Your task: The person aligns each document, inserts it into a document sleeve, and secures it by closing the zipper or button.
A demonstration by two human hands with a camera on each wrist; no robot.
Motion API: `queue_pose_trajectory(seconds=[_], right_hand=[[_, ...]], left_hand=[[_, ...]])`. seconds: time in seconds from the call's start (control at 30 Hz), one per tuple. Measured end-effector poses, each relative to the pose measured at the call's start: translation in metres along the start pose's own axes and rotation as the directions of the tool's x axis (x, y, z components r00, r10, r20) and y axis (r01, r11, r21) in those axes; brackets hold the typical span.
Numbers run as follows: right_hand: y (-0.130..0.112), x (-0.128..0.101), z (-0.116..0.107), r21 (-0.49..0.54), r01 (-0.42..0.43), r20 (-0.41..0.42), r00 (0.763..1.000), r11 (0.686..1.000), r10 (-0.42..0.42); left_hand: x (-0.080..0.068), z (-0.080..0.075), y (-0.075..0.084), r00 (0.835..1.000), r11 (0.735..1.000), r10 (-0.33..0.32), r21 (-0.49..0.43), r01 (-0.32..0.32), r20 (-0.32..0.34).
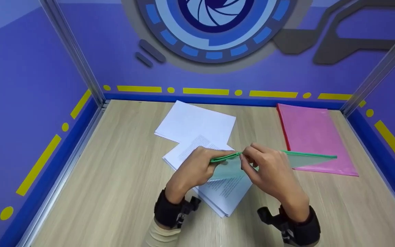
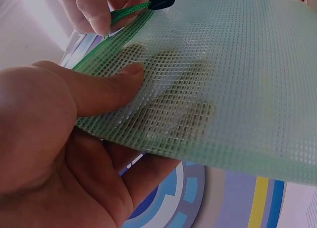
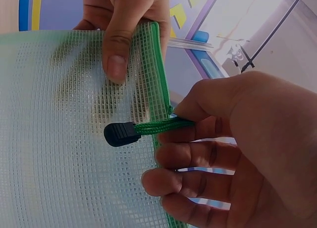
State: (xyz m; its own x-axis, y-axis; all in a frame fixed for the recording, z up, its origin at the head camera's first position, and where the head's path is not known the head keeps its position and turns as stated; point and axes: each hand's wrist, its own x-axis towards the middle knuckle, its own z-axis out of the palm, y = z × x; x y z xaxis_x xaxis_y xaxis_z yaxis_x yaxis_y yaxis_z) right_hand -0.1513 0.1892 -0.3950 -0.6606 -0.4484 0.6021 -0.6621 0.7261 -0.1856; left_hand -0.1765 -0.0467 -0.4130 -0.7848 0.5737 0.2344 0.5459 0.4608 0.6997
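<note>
A translucent green mesh zipper pouch [image 1: 230, 169] is held up over the table between both hands. My left hand [image 1: 195, 166] grips its left end, thumb [image 2: 111, 89] on the near face and the fingers showing through the mesh from behind. At the green zipper edge [image 3: 161, 64], my right hand [image 1: 269, 169] pinches the green cord pull [image 3: 163, 125] between thumb and forefinger. The cord's black end tab [image 3: 121, 134] hangs against the mesh. Below the pouch lies a stack of printed sheets [image 1: 226, 199], partly covered by it in the head view.
Blank white paper [image 1: 201, 120] lies behind the printed stack. A pink pouch with a red edge [image 1: 314, 130] rests at the right back of the wooden table [image 1: 115, 178]. Blue-purple panels [image 1: 29, 85] wall in the back and both sides.
</note>
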Motion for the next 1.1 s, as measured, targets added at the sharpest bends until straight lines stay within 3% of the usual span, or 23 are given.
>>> queue_pose_trajectory(seconds=[0.67,1.1], right_hand=[[0.0051,0.0003,0.0008,0.030,0.009,-0.021,1.000,1.000,-0.008],[0.0092,-0.0005,0.0004,0.018,-0.010,-0.034,0.999,1.000,0.011]], left_hand=[[0.0003,-0.0002,-0.0035,1.000,1.000,0.023,-0.011,-0.023,-0.016],[0.0009,-0.0005,-0.0048,1.000,1.000,-0.012,0.002,0.012,-0.009]])
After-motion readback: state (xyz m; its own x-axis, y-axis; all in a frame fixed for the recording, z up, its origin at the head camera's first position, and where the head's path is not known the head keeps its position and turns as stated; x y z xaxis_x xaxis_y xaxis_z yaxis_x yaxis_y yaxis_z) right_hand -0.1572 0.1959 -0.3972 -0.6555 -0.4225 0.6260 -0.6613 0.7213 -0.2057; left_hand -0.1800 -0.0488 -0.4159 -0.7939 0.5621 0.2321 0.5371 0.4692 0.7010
